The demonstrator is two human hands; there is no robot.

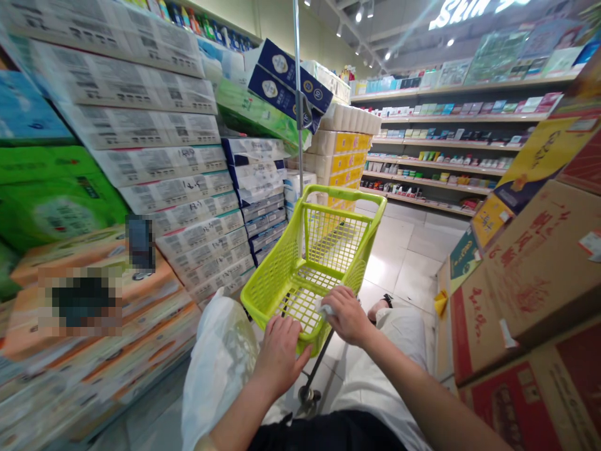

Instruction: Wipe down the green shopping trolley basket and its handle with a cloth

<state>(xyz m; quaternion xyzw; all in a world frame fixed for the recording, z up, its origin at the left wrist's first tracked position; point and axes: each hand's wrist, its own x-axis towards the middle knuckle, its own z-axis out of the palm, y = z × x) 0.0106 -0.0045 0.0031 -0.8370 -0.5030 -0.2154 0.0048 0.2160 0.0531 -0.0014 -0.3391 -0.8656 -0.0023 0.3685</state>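
A lime-green plastic shopping cart basket (275,279) with a lattice floor and sides stands right in front of me. My left hand (282,354) grips its near rim, fingers curled over the edge and thumb on the outside. At the near right corner of the basket, my right hand (346,316) is closed on a small crumpled white wipe (327,307), either tissue or cloth. That wipe is pressed close to the rim; whether it touches the plastic, I cannot tell. Nothing lies in the visible part of the basket.
Tall stacks of wrapped paper packs (154,131) rise on the left, beside orange packs (154,275). Cardboard cartons (549,250) are piled close on the right. A thin metal pole (297,50) stands beyond the basket. Shelves of small goods (441,119) line the back.
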